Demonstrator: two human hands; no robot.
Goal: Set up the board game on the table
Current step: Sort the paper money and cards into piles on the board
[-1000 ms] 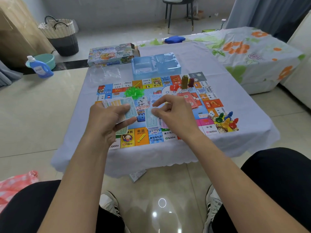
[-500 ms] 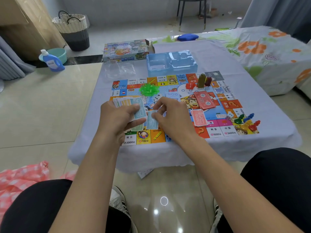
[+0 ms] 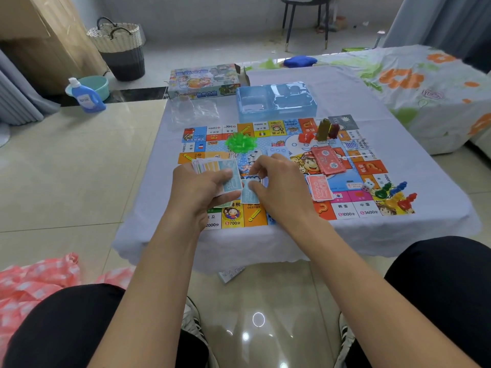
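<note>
We see left hand [image 3: 196,187] gripping fanned paper money [image 3: 216,168]; right hand [image 3: 276,187] pinching single blue note [image 3: 249,193]. Risk: fan slips, notes scatter across board [image 3: 353,205], knocking pawns [image 3: 396,195].

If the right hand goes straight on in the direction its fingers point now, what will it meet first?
The right hand points left, toward the left hand. Past the blue banknote it pinches, it would probably first meet the fanned banknotes that the left hand holds, though depth is unclear.
</note>
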